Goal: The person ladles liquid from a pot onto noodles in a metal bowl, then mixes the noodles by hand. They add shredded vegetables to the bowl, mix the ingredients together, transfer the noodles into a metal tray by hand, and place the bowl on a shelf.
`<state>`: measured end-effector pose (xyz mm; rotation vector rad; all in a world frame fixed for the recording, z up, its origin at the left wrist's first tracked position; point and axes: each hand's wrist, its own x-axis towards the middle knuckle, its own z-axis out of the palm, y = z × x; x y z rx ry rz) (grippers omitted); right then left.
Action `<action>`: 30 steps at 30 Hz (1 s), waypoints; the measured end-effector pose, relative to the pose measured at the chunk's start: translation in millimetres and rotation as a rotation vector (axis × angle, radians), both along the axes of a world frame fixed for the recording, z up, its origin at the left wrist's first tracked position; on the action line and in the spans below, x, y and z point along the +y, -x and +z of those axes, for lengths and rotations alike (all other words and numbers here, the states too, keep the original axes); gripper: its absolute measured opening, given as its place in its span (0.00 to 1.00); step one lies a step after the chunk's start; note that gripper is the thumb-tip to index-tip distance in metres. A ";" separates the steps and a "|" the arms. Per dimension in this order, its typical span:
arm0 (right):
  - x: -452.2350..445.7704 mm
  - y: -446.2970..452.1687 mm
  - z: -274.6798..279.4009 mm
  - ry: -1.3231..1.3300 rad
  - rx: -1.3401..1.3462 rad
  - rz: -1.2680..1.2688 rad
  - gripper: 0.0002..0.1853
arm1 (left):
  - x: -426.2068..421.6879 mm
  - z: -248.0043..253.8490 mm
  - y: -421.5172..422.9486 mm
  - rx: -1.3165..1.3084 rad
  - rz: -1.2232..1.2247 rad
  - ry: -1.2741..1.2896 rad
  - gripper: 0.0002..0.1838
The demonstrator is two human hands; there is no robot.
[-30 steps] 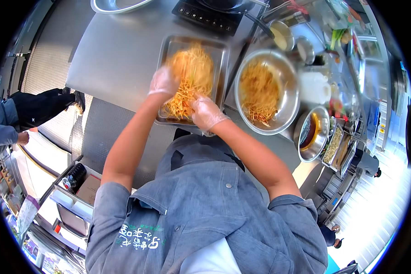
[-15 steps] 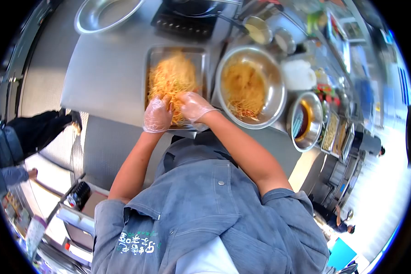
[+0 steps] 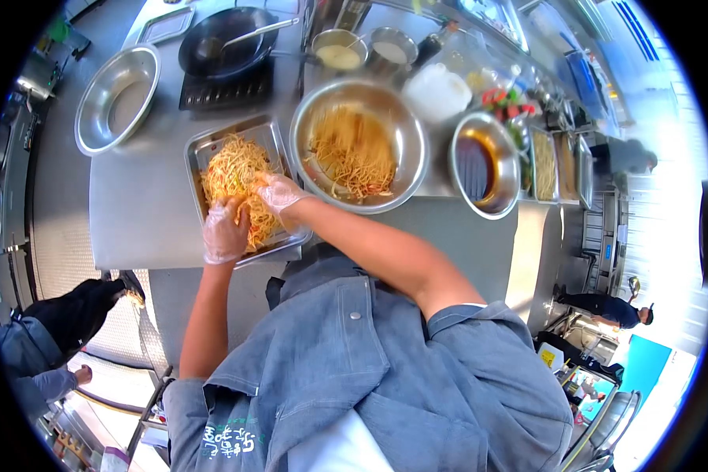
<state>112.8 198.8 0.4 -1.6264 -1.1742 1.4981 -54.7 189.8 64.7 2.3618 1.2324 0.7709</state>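
Shredded noodles [image 3: 232, 167] are heaped in a rectangular metal tray [image 3: 271, 135] on the steel counter. My left hand [image 3: 226, 234], in a clear plastic glove, curls its fingers into the near side of the heap and grips some strands. From the right, my right hand [image 3: 282, 193], gloved likewise, pinches noodles near the middle of the tray. The fingertips of both are partly buried. Right of the tray stands a large steel bowl [image 3: 417, 141] with more noodles, some reddish, along its bottom.
A wok [image 3: 200, 47] with a ladle sits on a black cooker [image 3: 228, 93]. An empty steel basin [image 3: 86, 118] lies left of it. To the right are a bowl of dark sauce [image 3: 476, 169], a white jug [image 3: 436, 90] and ingredient trays [image 3: 544, 165]. Another person [image 3: 63, 322] stands at left.
My view has turned, so the tray and bowls appear shifted left and the wok shows more fully. Both hands stay in the noodles, which look looser and more spread.
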 end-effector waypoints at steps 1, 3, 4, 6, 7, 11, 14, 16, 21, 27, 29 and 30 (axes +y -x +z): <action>4.1 -0.8 30.1 0.151 0.349 -0.159 0.20 | -1.2 12.6 -17.8 -0.058 -0.030 0.018 0.13; 6.5 -16.7 60.0 0.313 0.719 -0.303 0.15 | 4.1 -20.0 -21.1 0.032 0.003 0.044 0.13; 3.2 -27.2 64.9 0.365 0.783 -0.313 0.15 | 7.2 -31.0 -21.1 0.119 0.057 0.070 0.13; -4.6 -76.2 66.9 0.244 0.897 -0.367 0.16 | 14.5 -34.3 -29.3 0.413 0.086 0.112 0.12; -9.6 -109.5 65.6 0.194 1.006 -0.364 0.12 | 16.3 -31.4 -44.6 0.376 0.096 0.075 0.11; -63.4 -251.0 144.6 0.126 1.015 -0.504 0.06 | 3.1 -0.3 -85.2 0.442 0.206 0.143 0.06; -127.5 -404.2 179.6 0.051 1.112 -0.702 0.05 | -13.1 0.1 -131.5 0.478 0.337 0.171 0.08; -178.5 -529.6 182.0 -0.030 1.089 -0.863 0.06 | -8.7 -29.8 -158.3 0.194 0.479 0.210 0.13; -291.5 -842.8 138.6 -0.205 0.808 -1.086 0.07 | 2.8 -45.3 -221.3 0.768 0.542 0.104 0.16; -294.6 -1059.1 86.5 0.207 -0.326 -0.887 0.18 | -8.5 -6.9 -284.4 0.793 0.843 0.192 0.12; -273.9 -1091.7 58.3 0.277 -0.618 -0.641 0.23 | -5.8 14.0 -298.8 0.805 0.940 0.227 0.13; -263.9 -1102.1 44.4 0.341 -0.916 -0.379 0.28 | -2.5 21.3 -306.6 0.803 1.029 0.275 0.13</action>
